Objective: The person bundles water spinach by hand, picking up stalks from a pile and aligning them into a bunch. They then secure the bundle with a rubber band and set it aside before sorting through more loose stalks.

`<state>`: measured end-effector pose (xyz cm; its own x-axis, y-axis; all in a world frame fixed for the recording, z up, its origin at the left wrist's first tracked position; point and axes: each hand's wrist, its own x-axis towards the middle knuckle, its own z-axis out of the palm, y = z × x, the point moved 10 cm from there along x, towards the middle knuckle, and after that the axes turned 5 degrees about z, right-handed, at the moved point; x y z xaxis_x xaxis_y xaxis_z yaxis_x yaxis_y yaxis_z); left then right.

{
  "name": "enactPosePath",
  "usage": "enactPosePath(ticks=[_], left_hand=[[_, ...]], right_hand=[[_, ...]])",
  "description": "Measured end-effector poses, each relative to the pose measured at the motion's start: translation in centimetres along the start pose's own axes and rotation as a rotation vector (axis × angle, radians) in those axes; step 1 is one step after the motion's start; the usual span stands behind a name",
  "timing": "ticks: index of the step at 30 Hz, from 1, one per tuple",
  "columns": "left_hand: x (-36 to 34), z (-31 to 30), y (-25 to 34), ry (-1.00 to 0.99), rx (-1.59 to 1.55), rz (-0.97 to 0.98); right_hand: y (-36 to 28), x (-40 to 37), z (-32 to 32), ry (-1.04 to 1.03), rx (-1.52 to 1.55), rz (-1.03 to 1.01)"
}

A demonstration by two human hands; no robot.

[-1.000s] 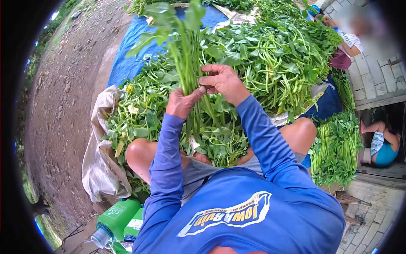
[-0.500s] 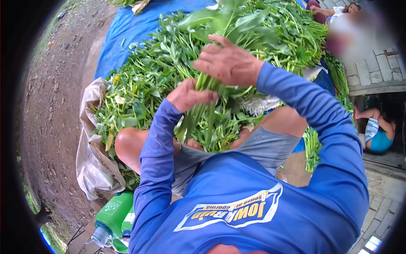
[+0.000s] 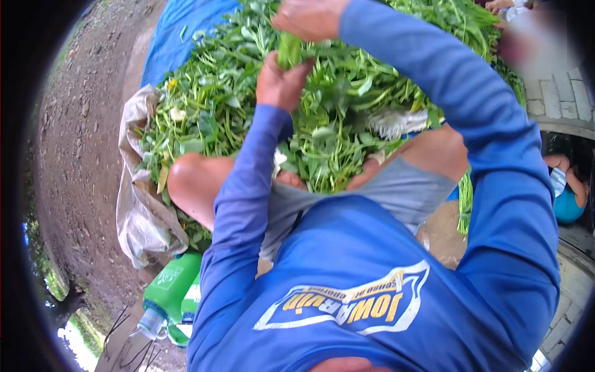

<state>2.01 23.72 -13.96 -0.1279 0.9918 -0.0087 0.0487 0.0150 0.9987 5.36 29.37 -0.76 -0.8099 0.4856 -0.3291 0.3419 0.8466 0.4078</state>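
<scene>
My left hand [image 3: 280, 80] grips the lower stems of a bunch of green leafy stalks [image 3: 289, 51]. Just above it, at the top edge of the view, my right hand [image 3: 308, 17] closes over the same bunch. The bunch's leafy top is out of view. Both hands are raised over a big heap of loose green stalks and leaves [image 3: 217, 111] that lies in front of my bent knees [image 3: 189, 183].
The heap rests on a pale sack [image 3: 137, 211] and a blue tarp [image 3: 176, 37]. A green plastic bottle [image 3: 167, 294] lies by my left side. Bare dirt ground [image 3: 80, 142] is to the left. Another person's arm and blue clothing [image 3: 567, 198] show at the right.
Both hands moved up and away with the bunch, now near the top edge. The view tilted down, so less of the far heap and the people beyond it shows.
</scene>
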Motion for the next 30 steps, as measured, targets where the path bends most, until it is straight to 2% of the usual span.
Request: enactPosePath(ticks=[1,3,6,8,10,12,16,17,20,21,24,29,30], left_hand=[[0.1,-0.3,-1.2,-0.012,-0.016,-0.063],[1.0,-1.6,-3.4,0.017,-0.084,-0.15],[1.1,-4.9,-7.4,0.099,-0.143,-0.294],[1.0,-6.8,-8.2,0.149,-0.169,-0.328],[1.0,-7.9,-8.3,0.21,-0.262,-0.361],[1.3,-8.4,-8.5,0.211,-0.285,-0.357],[1.6,-7.8,-7.9,0.228,-0.32,-0.325],[1.7,-7.8,-7.7,0.234,-0.315,-0.321],[2.1,-8.1,-6.9,0.289,-0.279,-0.265],[2.0,-8.2,-6.8,0.304,-0.272,-0.256],[2.4,-8.0,-7.0,0.337,-0.272,-0.23],[2.1,-7.7,-6.7,0.331,-0.303,-0.216],[1.6,-7.7,-6.3,0.332,-0.309,-0.234]], right_hand=[[-0.5,0.8,0.1,-0.06,0.024,0.011],[-0.5,0.6,-1.4,0.51,0.071,0.109],[1.0,-3.8,-5.0,1.09,0.344,0.216],[2.4,-6.2,-3.4,0.782,0.906,0.289],[-0.3,-7.8,3.9,0.528,1.037,0.432],[-5.5,-8.9,10.1,0.324,1.124,0.394],[-11.0,-11.3,15.1,0.407,1.22,0.552],[-12.0,-11.5,16.7,0.311,1.479,0.593],[-11.9,-13.1,16.4,0.449,1.411,0.721],[-11.5,-13.8,14.8,0.462,1.335,0.703],[-11.9,-13.9,11.8,0.527,1.322,0.449],[-11.8,-13.0,11.4,0.655,1.385,0.393],[-12.0,-12.3,11.7,0.574,1.387,0.421]])
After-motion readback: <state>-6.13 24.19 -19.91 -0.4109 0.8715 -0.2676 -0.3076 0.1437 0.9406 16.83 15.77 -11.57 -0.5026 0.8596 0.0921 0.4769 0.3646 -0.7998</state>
